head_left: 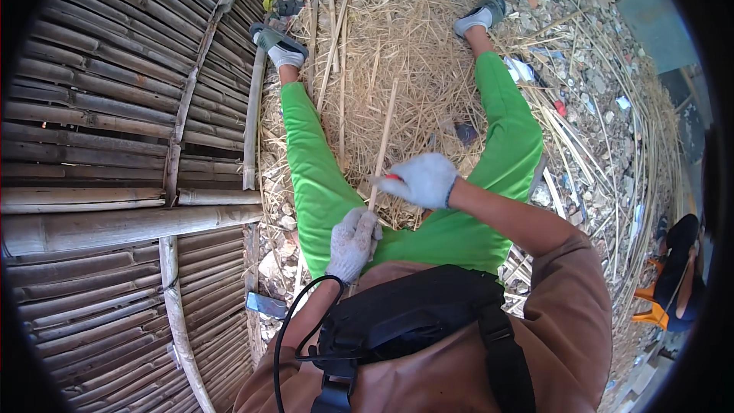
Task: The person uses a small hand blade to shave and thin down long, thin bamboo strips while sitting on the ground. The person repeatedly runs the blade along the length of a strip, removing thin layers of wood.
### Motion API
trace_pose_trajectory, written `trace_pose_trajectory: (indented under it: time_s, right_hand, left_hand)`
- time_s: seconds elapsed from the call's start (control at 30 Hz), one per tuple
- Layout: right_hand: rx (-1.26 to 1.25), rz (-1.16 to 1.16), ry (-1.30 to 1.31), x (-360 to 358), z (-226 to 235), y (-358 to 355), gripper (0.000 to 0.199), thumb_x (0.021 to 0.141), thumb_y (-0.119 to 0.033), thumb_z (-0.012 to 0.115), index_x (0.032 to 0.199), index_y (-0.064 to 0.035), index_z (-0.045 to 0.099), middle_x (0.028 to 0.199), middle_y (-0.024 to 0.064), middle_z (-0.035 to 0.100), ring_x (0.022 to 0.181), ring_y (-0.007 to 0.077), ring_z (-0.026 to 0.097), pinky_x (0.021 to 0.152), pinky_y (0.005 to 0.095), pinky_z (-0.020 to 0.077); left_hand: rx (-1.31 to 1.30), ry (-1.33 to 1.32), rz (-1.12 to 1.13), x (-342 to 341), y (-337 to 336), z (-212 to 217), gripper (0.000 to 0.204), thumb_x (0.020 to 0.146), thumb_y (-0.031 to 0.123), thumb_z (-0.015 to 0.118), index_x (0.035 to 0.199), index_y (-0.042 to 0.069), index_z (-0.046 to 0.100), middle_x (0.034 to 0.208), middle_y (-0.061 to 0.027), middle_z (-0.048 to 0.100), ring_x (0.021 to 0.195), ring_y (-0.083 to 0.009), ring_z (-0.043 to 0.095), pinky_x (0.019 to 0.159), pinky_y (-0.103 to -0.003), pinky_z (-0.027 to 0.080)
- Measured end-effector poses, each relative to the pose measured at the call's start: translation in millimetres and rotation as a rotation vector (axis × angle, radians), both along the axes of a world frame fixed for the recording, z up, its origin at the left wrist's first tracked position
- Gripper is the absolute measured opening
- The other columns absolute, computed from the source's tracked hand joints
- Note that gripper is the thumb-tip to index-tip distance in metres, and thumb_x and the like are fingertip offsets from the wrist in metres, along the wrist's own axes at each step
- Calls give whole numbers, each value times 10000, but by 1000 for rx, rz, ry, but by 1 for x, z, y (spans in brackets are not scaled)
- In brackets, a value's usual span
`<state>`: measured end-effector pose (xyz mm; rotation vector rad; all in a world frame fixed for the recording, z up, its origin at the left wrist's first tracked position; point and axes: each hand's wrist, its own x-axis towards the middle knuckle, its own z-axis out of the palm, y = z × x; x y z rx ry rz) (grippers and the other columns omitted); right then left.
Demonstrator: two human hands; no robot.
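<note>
A long, narrow bamboo strip [388, 118] slants up and away from my lap, between my spread legs in green trousers. My left hand [353, 243], in a whitish knit glove, is closed around its near end. Just above and to the right, my gloved right hand [425, 180] grips a small knife with a red handle [394, 177]. The knife lies against the strip or right beside it; its blade is small and blurred, so the exact contact is unclear. Fingers of the right hand hide most of the handle.
Bamboo shavings [397, 53] cover the rubble ground ahead, with longer strips lying among them. A bamboo slat wall [99, 107] rises at my left. A phone-like slab [266, 304] lies by its foot. A black bag [413, 310] hangs at my front. Another person [680, 268] sits on an orange stool [651, 310] at far right.
</note>
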<state>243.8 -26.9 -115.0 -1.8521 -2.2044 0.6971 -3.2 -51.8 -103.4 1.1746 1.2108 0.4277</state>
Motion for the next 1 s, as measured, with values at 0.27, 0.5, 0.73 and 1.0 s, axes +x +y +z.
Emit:
trace_pose_trajectory:
  time_s: [0.27,0.5,0.73,1.0]
  right_hand:
    - [-34,16,-13,-1,1,-2,781,1067,-755,364,871,-119,772,842,201,779,776,414,772,741,546,624]
    - [-47,-17,-38,-3,-4,-5,761,1072,-752,356,853,-156,775,842,194,778,803,414,772,749,550,616]
    - [-162,-64,-71,13,9,7,823,1064,-785,306,892,-142,791,921,224,784,875,426,772,832,557,614]
    - [-30,-553,-31,158,-36,94,893,1057,-798,254,1113,-100,808,1095,244,792,1037,431,763,944,551,585]
  left_hand:
    - [-9,-15,22,3,-7,-2,307,1125,303,580,1142,13,677,744,-10,631,476,-71,486,429,-257,381]
    - [76,2,-20,-1,-6,-12,318,1126,305,583,1150,4,682,731,-16,634,484,-72,499,438,-258,392]
    - [107,55,-81,-2,-7,-11,341,1137,331,564,1111,11,679,714,-28,652,512,-99,560,481,-285,452]
    - [-8,-51,-113,-9,-19,1,343,1134,334,575,1020,24,668,694,0,602,505,-65,503,452,-266,391]
